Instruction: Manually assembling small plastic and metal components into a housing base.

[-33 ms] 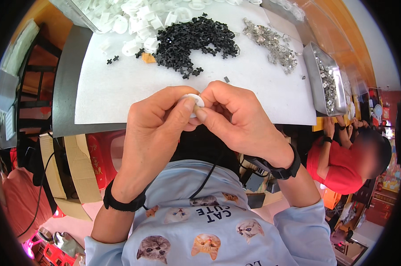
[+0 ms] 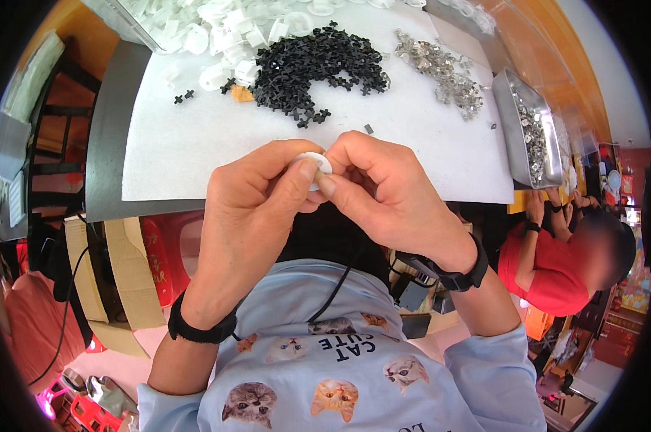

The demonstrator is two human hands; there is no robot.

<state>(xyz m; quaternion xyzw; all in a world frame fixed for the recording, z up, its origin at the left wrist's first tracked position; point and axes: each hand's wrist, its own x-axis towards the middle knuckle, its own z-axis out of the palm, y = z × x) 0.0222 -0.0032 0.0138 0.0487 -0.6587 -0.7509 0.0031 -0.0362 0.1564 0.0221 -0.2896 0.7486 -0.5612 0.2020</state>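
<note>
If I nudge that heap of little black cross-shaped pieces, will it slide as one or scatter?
The black cross pieces would probably scatter: they lie loose, and several strays already sit apart from the heap. They look like small, light plastic, so they should slide easily on the smooth white mat. Flat shapes, unlikely to roll.

A small white plastic disc (image 2: 315, 164), round and flat, sits tilted on edge and pinched between the fingertips of the left hand (image 2: 250, 216) and the right hand (image 2: 383, 191), held just above the near edge of the white worktop (image 2: 196, 151). Most of it is hidden.
</note>
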